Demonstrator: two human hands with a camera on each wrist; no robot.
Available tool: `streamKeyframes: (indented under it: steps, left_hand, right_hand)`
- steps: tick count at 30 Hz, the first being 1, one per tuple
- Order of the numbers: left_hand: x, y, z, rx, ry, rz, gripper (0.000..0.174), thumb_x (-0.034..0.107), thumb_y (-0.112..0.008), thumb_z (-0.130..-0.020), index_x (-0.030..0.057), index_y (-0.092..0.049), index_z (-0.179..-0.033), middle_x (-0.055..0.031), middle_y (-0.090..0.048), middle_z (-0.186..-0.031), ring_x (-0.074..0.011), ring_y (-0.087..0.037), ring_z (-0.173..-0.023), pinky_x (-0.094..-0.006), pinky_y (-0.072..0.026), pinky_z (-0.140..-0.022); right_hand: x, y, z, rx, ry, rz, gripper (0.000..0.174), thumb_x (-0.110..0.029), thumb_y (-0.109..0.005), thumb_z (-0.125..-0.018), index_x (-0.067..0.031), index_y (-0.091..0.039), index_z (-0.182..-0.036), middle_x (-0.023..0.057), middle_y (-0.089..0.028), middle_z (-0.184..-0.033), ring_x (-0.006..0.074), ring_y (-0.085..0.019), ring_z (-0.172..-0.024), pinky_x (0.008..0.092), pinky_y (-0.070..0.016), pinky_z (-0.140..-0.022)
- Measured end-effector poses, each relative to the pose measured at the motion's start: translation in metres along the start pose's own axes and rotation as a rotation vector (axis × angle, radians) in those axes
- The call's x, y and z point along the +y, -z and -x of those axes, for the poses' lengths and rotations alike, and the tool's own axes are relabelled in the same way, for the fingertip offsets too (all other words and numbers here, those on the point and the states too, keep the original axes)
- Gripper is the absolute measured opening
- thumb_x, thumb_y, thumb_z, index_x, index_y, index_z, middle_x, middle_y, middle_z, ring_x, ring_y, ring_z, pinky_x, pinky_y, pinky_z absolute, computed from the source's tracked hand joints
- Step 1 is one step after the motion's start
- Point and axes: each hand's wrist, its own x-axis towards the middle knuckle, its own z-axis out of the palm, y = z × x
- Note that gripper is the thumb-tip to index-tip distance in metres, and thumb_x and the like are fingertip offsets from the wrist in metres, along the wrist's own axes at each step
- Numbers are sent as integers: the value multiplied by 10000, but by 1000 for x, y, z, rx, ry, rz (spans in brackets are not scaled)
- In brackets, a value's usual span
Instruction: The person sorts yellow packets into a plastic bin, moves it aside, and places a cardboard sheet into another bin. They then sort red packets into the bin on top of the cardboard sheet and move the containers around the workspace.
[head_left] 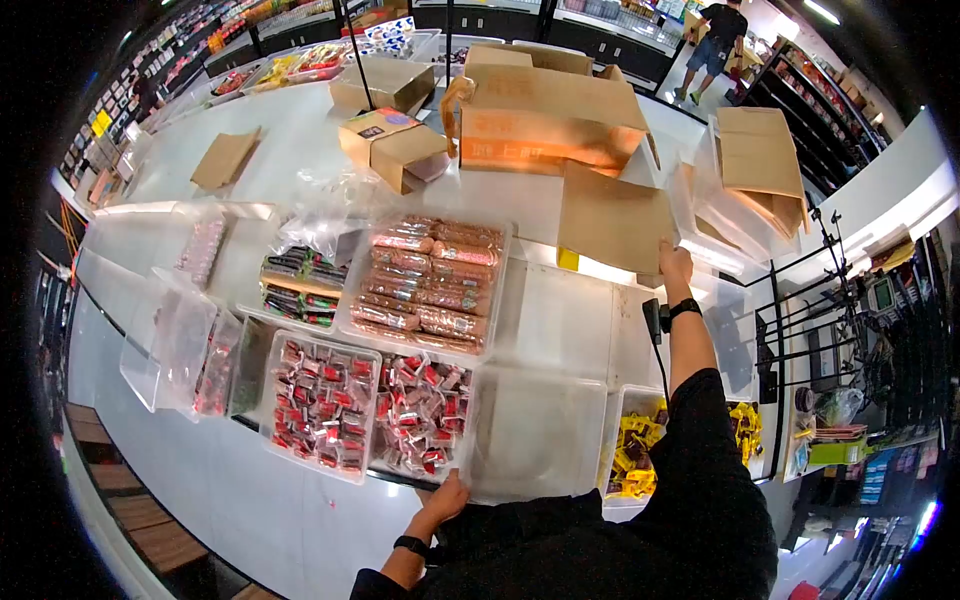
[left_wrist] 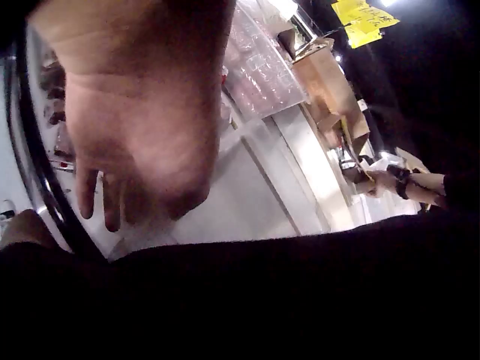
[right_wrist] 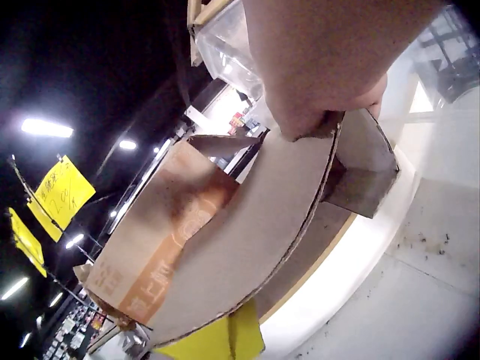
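My right hand (head_left: 676, 263) grips the right edge of a brown cardboard box (head_left: 613, 215), its arm stretched forward over the counter. In the right wrist view the fingers curl over the edge of the cardboard (right_wrist: 262, 232), and the fingertips are partly hidden. Low at the counter's front edge, my left hand (head_left: 449, 497) is beside a plastic bin of red-and-clear wrapped packets (head_left: 425, 405). The left wrist view shows that hand (left_wrist: 142, 142) with fingers extended downward and nothing held. A translucent plastic bin (head_left: 540, 385) lies just right of it.
Behind the packets is a bin of wrapped sausage-like rolls (head_left: 430, 285). A large printed carton (head_left: 550, 120) and smaller cardboard boxes (head_left: 395, 145) stand farther back. Yellow packets (head_left: 637, 455) fill a bin on the right, near a black wire rack (head_left: 815, 310). A person (head_left: 715, 45) walks in the background.
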Motion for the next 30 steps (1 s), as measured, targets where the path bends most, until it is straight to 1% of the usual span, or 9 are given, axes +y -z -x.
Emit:
streamKeyframes:
  steps: [10,12,13,15,19,20,24,26,30]
  left_hand:
    - [13,3,5,-14,66,-37,467,171,-419,-824,-95,-265,-1176,-369,-501,-1005,-452,-506,-976,-439,-400,-853]
    - [7,1,3,-10,63,-33,466,167,-417,-824,-96,-266,-1178,-364,-508,-992,-452,-510,-964,-440,-400,-850]
    - [3,-1,2,0,57,-29,465,163,-415,-823,-96,-268,-1179,-360,-515,-979,-452,-514,-952,-442,-400,-847]
    - [7,-1,4,-11,66,-28,460,159,-411,-822,-96,-273,-1178,-352,-519,-976,-451,-520,-935,-444,-402,-843]
    - [2,-4,3,34,47,7,454,154,-421,-819,-87,-275,-1174,-338,-530,-954,-439,-525,-927,-452,-410,-817]
    - [-2,-4,2,17,29,16,454,153,-421,-818,-83,-275,-1177,-336,-529,-957,-439,-525,-927,-450,-410,-813]
    - [-20,-12,-2,26,10,40,455,150,-420,-811,-72,-274,-1181,-334,-521,-983,-448,-496,-974,-432,-390,-848]
    - [-27,-16,-1,39,10,39,460,149,-422,-808,-71,-271,-1183,-336,-515,-999,-448,-485,-998,-432,-375,-872]
    - [2,-6,3,25,77,56,455,148,-414,-805,-80,-290,-1178,-352,-486,-1057,-443,-453,-1058,-442,-327,-921]
  right_hand:
    - [26,-34,-7,82,93,-180,507,-422,-526,-755,27,-572,-987,202,-597,-974,338,-565,-922,397,-424,-820]
    - [21,-32,17,344,292,-351,468,-329,-580,-763,18,-500,-1067,186,-546,-1027,329,-505,-989,388,-388,-864]
    - [19,-29,31,342,289,-343,468,-329,-580,-763,18,-500,-1067,186,-546,-1027,329,-505,-989,388,-388,-864]
    - [9,-22,67,539,741,-135,496,-276,-630,-750,-20,-452,-1136,172,-472,-1110,336,-426,-1065,421,-329,-915]
    - [-20,-25,128,280,1134,44,561,-275,-655,-717,-52,-439,-1183,154,-414,-1208,336,-358,-1139,497,-263,-932]
    - [-27,-25,136,210,1112,202,540,-240,-642,-720,-75,-440,-1193,130,-404,-1236,315,-356,-1146,483,-272,-925]
    - [-31,-53,111,191,1061,266,507,-210,-606,-739,-121,-442,-1210,99,-398,-1253,311,-366,-1137,465,-287,-909]
    - [-24,-62,91,330,1004,398,474,-170,-546,-768,-170,-435,-1229,61,-419,-1227,296,-386,-1109,454,-320,-865]
    - [-22,-57,65,336,906,724,474,-145,-487,-794,-217,-408,-1255,53,-451,-1163,267,-452,-1028,440,-382,-802]
